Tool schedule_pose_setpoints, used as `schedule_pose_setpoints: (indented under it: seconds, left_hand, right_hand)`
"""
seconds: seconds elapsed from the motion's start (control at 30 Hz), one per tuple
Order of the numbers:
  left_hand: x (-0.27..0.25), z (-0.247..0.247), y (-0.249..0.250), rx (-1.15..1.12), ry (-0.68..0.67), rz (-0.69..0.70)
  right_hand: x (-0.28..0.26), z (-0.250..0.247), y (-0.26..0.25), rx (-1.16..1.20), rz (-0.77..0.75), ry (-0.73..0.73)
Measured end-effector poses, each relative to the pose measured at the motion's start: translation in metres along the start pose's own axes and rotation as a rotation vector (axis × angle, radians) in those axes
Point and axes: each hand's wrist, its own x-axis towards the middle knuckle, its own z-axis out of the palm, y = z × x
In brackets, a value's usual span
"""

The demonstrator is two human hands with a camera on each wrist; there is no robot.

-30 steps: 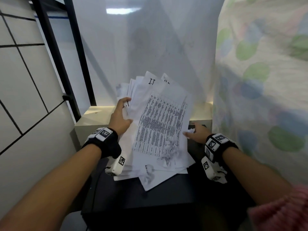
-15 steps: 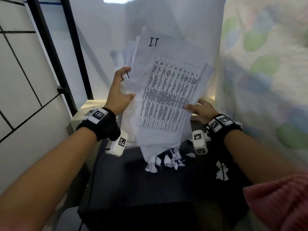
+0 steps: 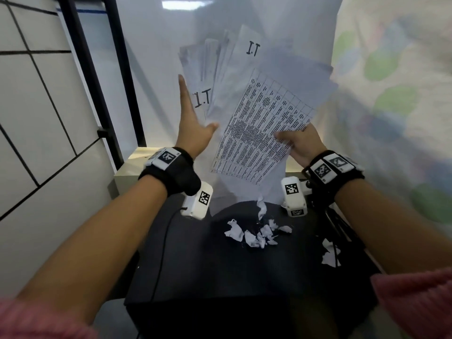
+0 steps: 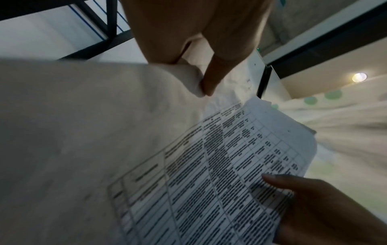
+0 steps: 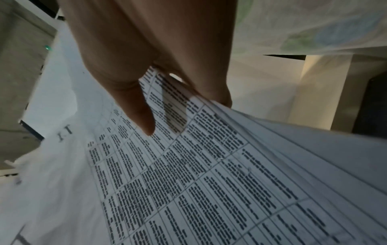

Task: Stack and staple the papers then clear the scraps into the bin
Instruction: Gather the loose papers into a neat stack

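A fanned bundle of white papers (image 3: pixel 256 123) hangs tilted in the air above the black table (image 3: pixel 195 277); its top sheet is a printed table, and sheets behind are marked "I.T". My right hand (image 3: pixel 297 143) grips the bundle's right edge, thumb on the printed sheet (image 5: pixel 209 182). My left hand (image 3: pixel 193 118) lies flat against the left edge, fingers straight up, and its thumb touches the paper (image 4: pixel 146 132). Torn white scraps (image 3: pixel 256 232) lie in a small heap on the table under the bundle. One strip (image 3: pixel 261 206) dangles below the sheets.
Another scrap (image 3: pixel 330 255) lies near the table's right edge over dark cables. A beige ledge (image 3: pixel 132 167) stands behind the table. A black metal frame (image 3: pixel 93 81) and tiled wall are at the left, a dotted curtain (image 3: pixel 391 94) at the right.
Both hands have lifted the papers off the table and tilted them up. The scraps slid off onto the table. My left hand went from holding the edge to lying flat with straight fingers.
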Motion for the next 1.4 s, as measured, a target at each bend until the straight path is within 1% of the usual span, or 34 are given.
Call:
schedule_pose_setpoints:
  seconds: [0.07,0.13,0.23,0.3,0.37,0.4,0.47,0.6,0.67,0.83,0.9,1.0,1.03,1.1,1.17,1.23,1.3,1.4]
  left_hand:
    - [0.001,-0.001,-0.001,-0.074,-0.024,-0.102]
    - [-0.005,0.001,-0.006,-0.151,-0.098,-0.190]
    - [-0.019,0.005,-0.027,-0.113,-0.155,-0.276]
    - [-0.025,0.007,-0.039,-0.090,-0.155,-0.325]
    - [-0.029,0.011,-0.040,-0.034,-0.140,-0.366]
    - [-0.028,0.012,-0.038,-0.001,-0.131,-0.361]
    - [-0.023,0.011,-0.031,0.005,-0.099,-0.326]
    - [-0.006,0.004,-0.018,-0.101,0.025,-0.297]
    - [-0.006,0.002,-0.017,-0.133,0.048,-0.296]
    - [-0.022,0.001,-0.028,-0.176,0.027,-0.354]
    - [-0.023,0.001,-0.028,-0.198,0.019,-0.353]
    - [-0.021,0.001,-0.026,-0.224,0.061,-0.348]
    - [-0.019,0.002,-0.024,-0.227,0.065,-0.348]
    - [-0.016,0.003,-0.020,-0.221,0.037,-0.356]
    - [-0.013,0.003,-0.020,-0.237,0.022,-0.388]
    - [-0.012,0.001,-0.019,-0.263,-0.019,-0.441]
    - [-0.013,0.001,-0.020,-0.238,-0.066,-0.460]
    - [-0.010,-0.002,-0.014,-0.221,-0.025,-0.418]
  right_hand:
    - [0.004,0.000,0.003,-0.041,0.017,0.034]
    - [0.020,-0.011,0.027,-0.088,0.033,0.059]
    - [0.039,-0.027,0.065,-0.180,0.068,0.079]
    - [0.022,-0.017,0.058,-0.201,0.110,0.071]
    - [-0.003,0.005,0.036,-0.259,0.116,0.085]
    - [-0.007,0.012,0.029,-0.293,0.110,0.097]
    - [-0.006,0.019,0.020,-0.290,0.067,0.120]
    - [0.003,0.023,0.001,-0.190,-0.008,0.134]
    - [0.005,0.021,-0.002,-0.177,-0.013,0.130]
    - [-0.004,0.021,0.010,-0.267,0.095,0.084]
    - [-0.008,0.024,0.010,-0.261,0.095,0.092]
    - [-0.005,0.028,0.010,-0.249,0.064,0.149]
    - [-0.004,0.029,0.009,-0.240,0.057,0.147]
    - [0.001,0.030,0.010,-0.221,0.059,0.125]
    - [0.005,0.029,0.012,-0.230,0.064,0.140]
    - [0.010,0.025,0.018,-0.261,0.091,0.160]
    - [0.018,0.022,0.028,-0.315,0.111,0.161]
    - [0.027,0.019,0.036,-0.337,0.058,0.160]
